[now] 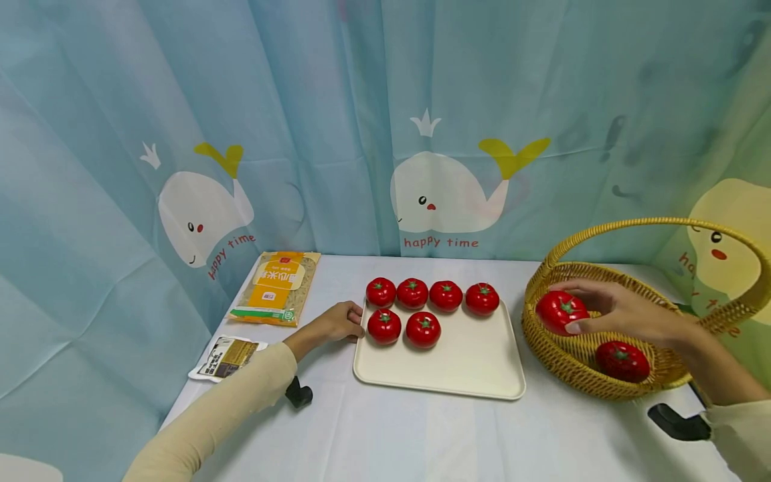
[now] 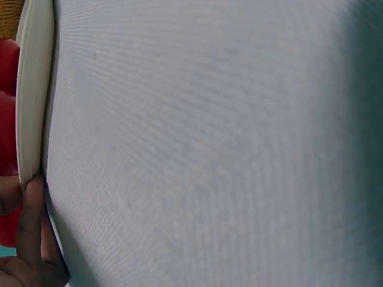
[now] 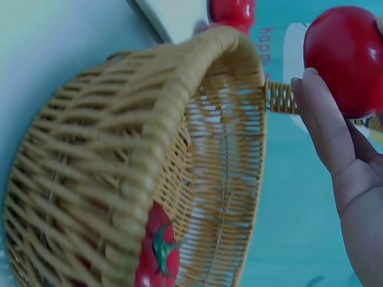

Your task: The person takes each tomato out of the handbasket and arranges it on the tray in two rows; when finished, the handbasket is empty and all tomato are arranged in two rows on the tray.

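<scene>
My right hand (image 1: 635, 314) grips a red tomato (image 1: 563, 312) over the left part of the wicker basket (image 1: 578, 375); the right wrist view shows this tomato (image 3: 344, 60) raised above the rim between fingers and thumb. Another tomato (image 1: 623, 361) lies inside the basket. At the tray's left edge, my left hand (image 1: 337, 323) pinches the rim of the cream tray (image 1: 470, 361), thumb above and fingers along the outside in the left wrist view. Several tomatoes (image 1: 423, 330) sit on the tray: a back row and two in front at the left.
A yellow bag of grain (image 1: 274, 288) lies at the table's back left, with a smaller white-and-brown packet (image 1: 229, 358) nearer. The basket's tall handle (image 1: 632, 224) arches over the right hand. A blue curtain (image 1: 337, 134) with whale prints hangs behind the white-covered table (image 1: 385, 435).
</scene>
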`<move>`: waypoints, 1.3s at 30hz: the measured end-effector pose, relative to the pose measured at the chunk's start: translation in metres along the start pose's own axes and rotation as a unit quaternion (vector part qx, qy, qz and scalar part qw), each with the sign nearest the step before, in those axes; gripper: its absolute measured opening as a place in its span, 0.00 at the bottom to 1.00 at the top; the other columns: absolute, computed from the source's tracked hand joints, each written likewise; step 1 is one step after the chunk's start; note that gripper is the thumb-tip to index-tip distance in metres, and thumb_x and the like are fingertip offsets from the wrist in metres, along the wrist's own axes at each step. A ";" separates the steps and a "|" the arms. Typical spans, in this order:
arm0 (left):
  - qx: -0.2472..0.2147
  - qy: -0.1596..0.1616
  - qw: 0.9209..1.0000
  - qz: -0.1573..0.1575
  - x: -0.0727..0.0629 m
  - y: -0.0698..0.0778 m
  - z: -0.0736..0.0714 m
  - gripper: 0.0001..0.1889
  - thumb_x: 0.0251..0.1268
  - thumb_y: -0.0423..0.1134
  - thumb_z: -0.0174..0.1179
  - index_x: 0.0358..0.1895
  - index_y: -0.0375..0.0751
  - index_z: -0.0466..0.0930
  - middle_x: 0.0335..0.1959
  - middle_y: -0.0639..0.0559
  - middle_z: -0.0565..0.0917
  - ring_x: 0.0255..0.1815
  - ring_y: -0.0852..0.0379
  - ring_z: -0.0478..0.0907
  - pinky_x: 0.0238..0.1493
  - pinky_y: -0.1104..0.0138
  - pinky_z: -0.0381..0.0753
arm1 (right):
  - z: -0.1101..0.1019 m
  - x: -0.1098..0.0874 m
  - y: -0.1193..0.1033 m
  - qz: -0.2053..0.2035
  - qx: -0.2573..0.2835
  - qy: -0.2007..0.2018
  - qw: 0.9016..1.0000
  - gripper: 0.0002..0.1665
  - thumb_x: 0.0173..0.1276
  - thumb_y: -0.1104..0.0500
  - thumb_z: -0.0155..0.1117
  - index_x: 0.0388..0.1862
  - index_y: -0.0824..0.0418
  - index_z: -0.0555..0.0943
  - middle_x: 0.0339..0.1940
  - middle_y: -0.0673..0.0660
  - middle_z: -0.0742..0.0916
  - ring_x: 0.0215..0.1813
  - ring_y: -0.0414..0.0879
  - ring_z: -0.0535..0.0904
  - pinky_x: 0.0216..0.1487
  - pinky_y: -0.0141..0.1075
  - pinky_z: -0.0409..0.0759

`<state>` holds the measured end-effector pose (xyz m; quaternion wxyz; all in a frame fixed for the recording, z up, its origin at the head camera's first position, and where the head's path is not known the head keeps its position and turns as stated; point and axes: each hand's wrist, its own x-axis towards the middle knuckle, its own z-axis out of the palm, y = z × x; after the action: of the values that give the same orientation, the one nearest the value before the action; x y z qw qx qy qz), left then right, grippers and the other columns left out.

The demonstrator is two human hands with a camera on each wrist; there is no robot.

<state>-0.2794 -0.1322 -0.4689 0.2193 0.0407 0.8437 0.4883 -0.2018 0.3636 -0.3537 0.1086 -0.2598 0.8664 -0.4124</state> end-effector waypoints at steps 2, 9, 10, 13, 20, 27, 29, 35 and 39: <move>0.003 0.001 1.000 0.001 0.000 0.000 0.000 0.22 0.54 0.24 0.66 0.54 0.29 0.73 0.37 0.45 0.77 0.33 0.56 0.78 0.35 0.67 0.89 | 0.003 0.002 -0.001 -0.005 0.006 -0.006 1.000 0.33 0.67 0.68 0.66 0.70 0.62 0.69 0.57 0.40 0.82 0.53 0.38 0.81 0.47 0.32 0.86; 0.010 0.003 1.000 0.002 0.000 0.000 0.000 0.22 0.55 0.25 0.66 0.55 0.30 0.73 0.37 0.45 0.78 0.34 0.56 0.79 0.36 0.67 0.89 | 0.014 0.012 -0.004 -0.026 0.027 -0.020 0.999 0.33 0.65 0.69 0.68 0.68 0.66 0.70 0.57 0.40 0.82 0.51 0.40 0.82 0.47 0.33 0.87; 0.010 0.003 1.000 0.003 0.000 0.000 0.000 0.22 0.55 0.25 0.66 0.55 0.30 0.73 0.38 0.45 0.78 0.34 0.56 0.79 0.36 0.67 0.89 | 0.016 0.014 -0.005 -0.026 0.025 -0.019 0.999 0.33 0.65 0.69 0.68 0.68 0.66 0.70 0.57 0.41 0.82 0.51 0.40 0.82 0.47 0.34 0.87; 0.009 0.002 1.000 0.005 0.000 0.000 0.000 0.22 0.55 0.25 0.66 0.54 0.30 0.73 0.37 0.45 0.79 0.34 0.56 0.79 0.35 0.67 0.89 | 0.022 0.017 -0.007 -0.020 0.012 -0.007 1.000 0.33 0.64 0.66 0.70 0.67 0.64 0.72 0.56 0.40 0.82 0.50 0.39 0.82 0.46 0.32 0.87; 0.005 0.005 1.000 0.006 -0.001 0.001 0.000 0.23 0.53 0.24 0.66 0.54 0.29 0.73 0.37 0.45 0.79 0.33 0.56 0.78 0.35 0.67 0.89 | 0.033 0.025 -0.010 -0.014 0.007 0.007 1.000 0.34 0.64 0.65 0.70 0.68 0.65 0.71 0.56 0.40 0.81 0.51 0.37 0.80 0.46 0.32 0.86; 0.006 0.003 1.000 0.006 -0.001 0.001 -0.001 0.23 0.54 0.25 0.67 0.55 0.30 0.73 0.38 0.45 0.79 0.34 0.56 0.79 0.36 0.66 0.89 | 0.041 0.032 -0.013 0.011 -0.028 0.041 0.999 0.32 0.68 0.60 0.68 0.69 0.59 0.72 0.62 0.63 0.81 0.54 0.30 0.77 0.50 0.29 0.83; 0.007 0.003 1.000 0.007 -0.001 0.000 -0.001 0.23 0.54 0.25 0.67 0.55 0.30 0.73 0.38 0.45 0.79 0.34 0.56 0.79 0.36 0.66 0.89 | 0.044 0.034 -0.013 0.014 -0.025 0.048 0.998 0.32 0.68 0.59 0.68 0.70 0.59 0.72 0.63 0.64 0.80 0.54 0.33 0.78 0.49 0.29 0.84; 0.002 0.002 1.000 0.007 0.001 -0.002 -0.001 0.23 0.53 0.24 0.67 0.54 0.30 0.73 0.37 0.46 0.78 0.33 0.56 0.79 0.35 0.67 0.89 | 0.053 0.040 -0.016 0.029 0.003 0.059 0.998 0.34 0.68 0.59 0.68 0.71 0.62 0.70 0.63 0.68 0.79 0.57 0.58 0.79 0.47 0.30 0.86; 0.001 0.002 1.000 0.006 0.002 -0.003 -0.001 0.24 0.52 0.24 0.67 0.54 0.30 0.73 0.37 0.46 0.77 0.33 0.56 0.79 0.35 0.67 0.89 | 0.060 0.044 -0.018 0.033 0.019 0.067 0.997 0.35 0.68 0.59 0.68 0.71 0.65 0.69 0.62 0.70 0.79 0.58 0.63 0.79 0.46 0.31 0.86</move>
<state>-0.2811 -0.1337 -0.4718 0.2146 0.0454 0.8442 0.4891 -0.2086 0.2911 -0.3770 0.0685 -0.2005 0.8717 -0.4419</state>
